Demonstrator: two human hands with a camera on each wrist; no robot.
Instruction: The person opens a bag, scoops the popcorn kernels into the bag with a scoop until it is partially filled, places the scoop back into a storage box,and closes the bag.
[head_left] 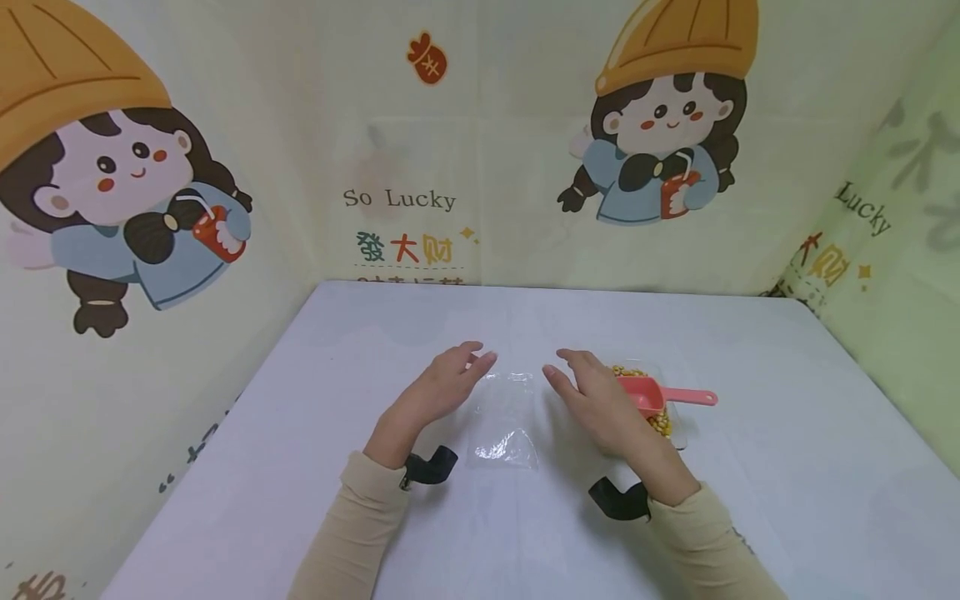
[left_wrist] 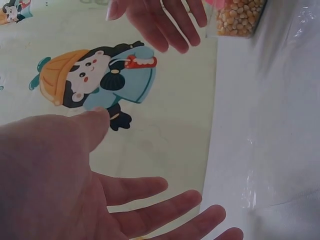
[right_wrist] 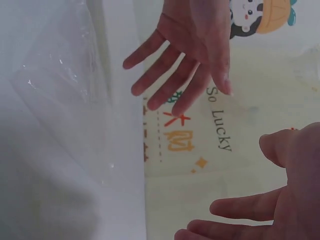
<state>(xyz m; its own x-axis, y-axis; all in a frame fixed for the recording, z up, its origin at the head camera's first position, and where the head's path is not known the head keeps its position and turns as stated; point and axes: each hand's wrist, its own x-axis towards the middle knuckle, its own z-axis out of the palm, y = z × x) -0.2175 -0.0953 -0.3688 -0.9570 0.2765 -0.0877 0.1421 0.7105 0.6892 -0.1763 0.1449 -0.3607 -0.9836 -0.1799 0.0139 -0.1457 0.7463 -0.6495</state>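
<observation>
A clear plastic bag (head_left: 502, 417) lies flat on the white table between my two hands. Above its left side hovers my left hand (head_left: 448, 382), fingers extended and holding nothing. My right hand (head_left: 596, 398) is raised on the bag's other side, also with nothing in it. Close by the right hand stands a clear container (head_left: 678, 433) of corn kernels (head_left: 660, 423), partly hidden by that hand. A pink scoop (head_left: 648, 393) rests on the kernels, its handle pointing right. The left wrist view shows the kernels (left_wrist: 240, 17) through the container's clear wall.
The white table (head_left: 300, 500) meets cream-coloured hangings (head_left: 525, 167) with cartoon prints at the back and sides. A black wrist mount (head_left: 432, 465) sits under the left wrist and another black mount (head_left: 621, 498) under the right.
</observation>
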